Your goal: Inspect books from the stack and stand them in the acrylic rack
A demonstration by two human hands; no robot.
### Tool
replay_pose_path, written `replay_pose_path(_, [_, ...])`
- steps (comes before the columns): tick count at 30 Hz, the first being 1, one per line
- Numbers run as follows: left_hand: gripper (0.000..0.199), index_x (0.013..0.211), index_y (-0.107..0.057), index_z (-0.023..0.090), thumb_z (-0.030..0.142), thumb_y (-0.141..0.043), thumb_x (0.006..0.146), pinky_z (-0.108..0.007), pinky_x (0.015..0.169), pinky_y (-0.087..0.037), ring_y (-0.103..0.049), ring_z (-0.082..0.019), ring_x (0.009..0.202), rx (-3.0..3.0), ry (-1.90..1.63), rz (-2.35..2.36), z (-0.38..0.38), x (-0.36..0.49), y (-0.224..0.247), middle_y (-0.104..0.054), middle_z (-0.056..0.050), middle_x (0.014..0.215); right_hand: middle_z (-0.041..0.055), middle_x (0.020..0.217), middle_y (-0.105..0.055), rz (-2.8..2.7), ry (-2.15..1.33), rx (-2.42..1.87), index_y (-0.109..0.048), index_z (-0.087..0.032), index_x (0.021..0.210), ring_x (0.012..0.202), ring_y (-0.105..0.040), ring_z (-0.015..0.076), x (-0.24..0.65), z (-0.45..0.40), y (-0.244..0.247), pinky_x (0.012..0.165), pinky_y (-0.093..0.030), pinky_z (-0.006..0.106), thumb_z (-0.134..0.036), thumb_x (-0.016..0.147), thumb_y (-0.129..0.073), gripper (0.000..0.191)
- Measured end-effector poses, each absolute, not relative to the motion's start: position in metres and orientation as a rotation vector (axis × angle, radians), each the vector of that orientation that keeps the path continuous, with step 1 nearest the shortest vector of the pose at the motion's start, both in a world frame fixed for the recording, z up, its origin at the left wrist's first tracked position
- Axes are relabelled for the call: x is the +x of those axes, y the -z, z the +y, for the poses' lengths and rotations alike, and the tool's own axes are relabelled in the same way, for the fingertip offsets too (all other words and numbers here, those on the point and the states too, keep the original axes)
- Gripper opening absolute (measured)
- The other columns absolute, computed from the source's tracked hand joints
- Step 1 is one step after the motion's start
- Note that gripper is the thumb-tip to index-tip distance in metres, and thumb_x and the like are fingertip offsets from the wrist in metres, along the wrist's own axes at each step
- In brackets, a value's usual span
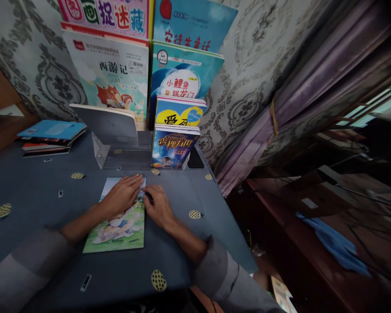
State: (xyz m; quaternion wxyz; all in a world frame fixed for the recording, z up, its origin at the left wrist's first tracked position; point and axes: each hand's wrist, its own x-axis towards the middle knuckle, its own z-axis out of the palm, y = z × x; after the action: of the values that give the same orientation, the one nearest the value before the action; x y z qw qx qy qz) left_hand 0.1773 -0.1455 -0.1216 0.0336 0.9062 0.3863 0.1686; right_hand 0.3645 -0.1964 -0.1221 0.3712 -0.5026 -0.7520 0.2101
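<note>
A thin book [127, 232] with a green and pale-blue illustrated cover lies flat on the table in front of me. My left hand [122, 193] rests across its upper half, fingers stretched out flat toward the top right corner and hiding part of the cover. At the book's upper right edge is my right hand [159, 204], its fingers curled and the tips close to my left fingers. A small black object [149, 198] shows between the right thumb and fingers; its exact kind is hidden.
Behind the book, a clear stepped stand [101, 152] holds upright books, a blue one [174, 150] in front. A grey panel [111, 124] leans there too. Stacked books [54, 130] lie at left, a black phone [196, 158] at right. A purple curtain [257, 134] hangs beyond the table edge.
</note>
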Motion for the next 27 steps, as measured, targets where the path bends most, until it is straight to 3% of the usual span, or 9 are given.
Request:
replay_pose_path(3, [0.046, 0.141, -0.060, 0.015, 0.029, -0.038, 0.102, -0.052, 0.116, -0.044, -0.055, -0.027, 0.139, 2.763, -0.553, 1.187, -0.144, 0.177, 0.123, -0.061, -0.013, 0.147, 0.0120, 0.127, -0.070, -1.930, -0.561, -1.285, -0.066, -0.019, 0.125, 0.122, -0.061, 0.0261, 0.365, -0.192, 0.126, 0.110, -0.046, 0.047, -0.011, 0.089, -0.051, 0.039])
replay_pose_path(7, [0.046, 0.140, -0.062, 0.017, 0.029, -0.038, 0.102, -0.052, 0.116, -0.044, -0.057, -0.027, 0.137, 2.731, -0.606, 1.180, -0.142, 0.176, 0.125, -0.063, -0.012, 0.145, 0.0151, 0.135, -0.067, -1.870, -0.621, -1.348, -0.046, -0.015, 0.147, 0.130, -0.057, 0.0275, 0.365, -0.180, 0.129, 0.112, -0.044, 0.050, -0.012, 0.090, -0.047, 0.057])
replay_pose_path(11, [0.045, 0.139, -0.062, 0.018, 0.029, -0.038, 0.102, -0.053, 0.115, -0.045, -0.058, -0.027, 0.136, 2.714, -0.636, 1.160, -0.139, 0.175, 0.127, -0.064, -0.011, 0.144, 0.0143, 0.136, -0.068, -1.821, -0.672, -1.374, -0.035, -0.016, 0.154, 0.134, -0.057, 0.0274, 0.364, -0.167, 0.129, 0.113, -0.041, 0.052, -0.012, 0.089, -0.048, 0.066])
replay_pose_path(16, [0.044, 0.135, -0.064, 0.016, 0.028, -0.039, 0.101, -0.052, 0.115, -0.046, -0.060, -0.027, 0.133, 2.706, -0.653, 1.156, -0.139, 0.175, 0.126, -0.064, -0.012, 0.143, 0.0141, 0.134, -0.069, -1.787, -0.711, -1.372, -0.038, -0.016, 0.152, 0.132, -0.057, 0.0269, 0.365, -0.160, 0.130, 0.113, -0.040, 0.052, -0.012, 0.088, -0.050, 0.065])
replay_pose_path(27, [0.045, 0.138, -0.062, 0.017, 0.028, -0.038, 0.102, -0.053, 0.114, -0.046, -0.058, -0.028, 0.135, 2.716, -0.646, 1.168, -0.140, 0.177, 0.125, -0.065, -0.012, 0.143, 0.0063, 0.128, -0.074, -1.658, -0.802, -1.315, -0.049, -0.022, 0.144, 0.090, -0.067, 0.0195, 0.371, -0.155, 0.132, 0.090, -0.054, 0.039, -0.010, 0.085, -0.052, 0.060])
